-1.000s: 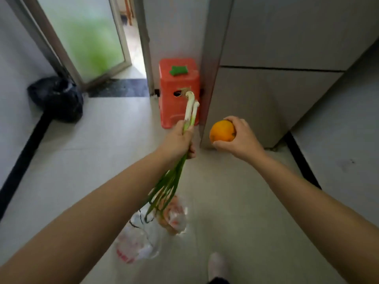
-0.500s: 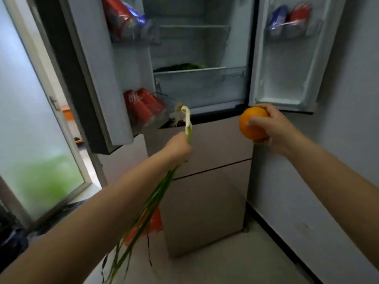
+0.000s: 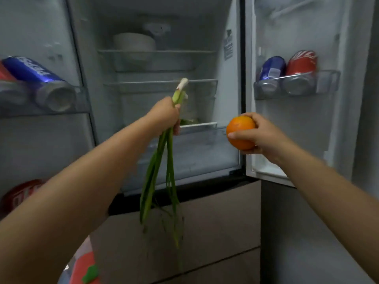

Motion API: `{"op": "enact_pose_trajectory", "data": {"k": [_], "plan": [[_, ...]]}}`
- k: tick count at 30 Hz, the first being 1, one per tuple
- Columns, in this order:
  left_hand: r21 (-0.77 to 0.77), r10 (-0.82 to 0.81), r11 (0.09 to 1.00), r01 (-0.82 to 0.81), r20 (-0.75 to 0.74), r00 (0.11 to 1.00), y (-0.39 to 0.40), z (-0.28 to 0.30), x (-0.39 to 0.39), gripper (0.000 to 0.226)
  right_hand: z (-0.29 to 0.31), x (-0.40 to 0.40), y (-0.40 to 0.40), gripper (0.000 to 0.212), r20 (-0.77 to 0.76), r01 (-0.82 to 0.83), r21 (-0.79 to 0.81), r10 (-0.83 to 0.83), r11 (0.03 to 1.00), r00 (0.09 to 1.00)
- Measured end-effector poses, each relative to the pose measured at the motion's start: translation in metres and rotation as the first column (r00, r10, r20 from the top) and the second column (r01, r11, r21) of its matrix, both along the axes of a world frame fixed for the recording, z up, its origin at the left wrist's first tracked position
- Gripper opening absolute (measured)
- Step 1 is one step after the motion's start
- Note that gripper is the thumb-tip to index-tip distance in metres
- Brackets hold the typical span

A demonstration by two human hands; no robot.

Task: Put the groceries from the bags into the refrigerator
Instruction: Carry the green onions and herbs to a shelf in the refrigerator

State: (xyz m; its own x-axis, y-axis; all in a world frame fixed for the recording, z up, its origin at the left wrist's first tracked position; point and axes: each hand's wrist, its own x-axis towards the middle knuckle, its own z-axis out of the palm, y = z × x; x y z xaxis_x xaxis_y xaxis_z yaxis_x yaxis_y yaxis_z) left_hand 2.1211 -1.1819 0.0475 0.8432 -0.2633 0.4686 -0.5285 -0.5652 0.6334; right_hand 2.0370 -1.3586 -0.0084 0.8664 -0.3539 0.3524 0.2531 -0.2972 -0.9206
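My left hand point(image 3: 165, 115) is shut on a bunch of green onions point(image 3: 158, 171); their white ends point up and the long green leaves hang down in front of the refrigerator point(image 3: 231, 78). My right hand point(image 3: 260, 134) grips an orange point(image 3: 241, 133), held level with the clear crisper drawer point(image 3: 201, 148) at the right edge of the compartment. Both refrigerator doors stand open. Some green leaves lie on the shelf just behind my left hand. The grocery bags are out of view.
A white bowl point(image 3: 134, 45) sits on the top shelf. Blue and red cans lie in the left door rack point(image 3: 51, 95) and stand in the right door rack point(image 3: 295, 83). Closed lower drawers point(image 3: 205, 232) are below. A red stool point(image 3: 86, 269) is at the bottom left.
My view rose from the floor and bags to the open refrigerator. Both hands lifted the green onions and the orange up to the level of the compartment.
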Motion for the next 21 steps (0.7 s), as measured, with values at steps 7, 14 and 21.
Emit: {"op": "enact_pose_trajectory", "data": {"k": [7,14,21], "plan": [[0.482,0.015,0.828,-0.287,0.493,0.87,-0.065,0.05,0.149,0.029,0.054,0.145,-0.031,0.052,-0.026,0.044,-0.319,-0.055,0.947,0.998],[0.833,-0.096,0.484,-0.269,0.356,0.929,-0.12,0.039,0.298,0.046,0.093,0.266,-0.057,0.064,-0.401,-0.187,-0.694,-0.158,0.695,0.902],[0.88,-0.011,0.382,-0.282,0.31,0.951,-0.142,0.027,0.395,0.047,0.1,0.372,-0.074,0.048,-0.576,-0.438,-0.781,-0.241,0.446,0.781]]}}
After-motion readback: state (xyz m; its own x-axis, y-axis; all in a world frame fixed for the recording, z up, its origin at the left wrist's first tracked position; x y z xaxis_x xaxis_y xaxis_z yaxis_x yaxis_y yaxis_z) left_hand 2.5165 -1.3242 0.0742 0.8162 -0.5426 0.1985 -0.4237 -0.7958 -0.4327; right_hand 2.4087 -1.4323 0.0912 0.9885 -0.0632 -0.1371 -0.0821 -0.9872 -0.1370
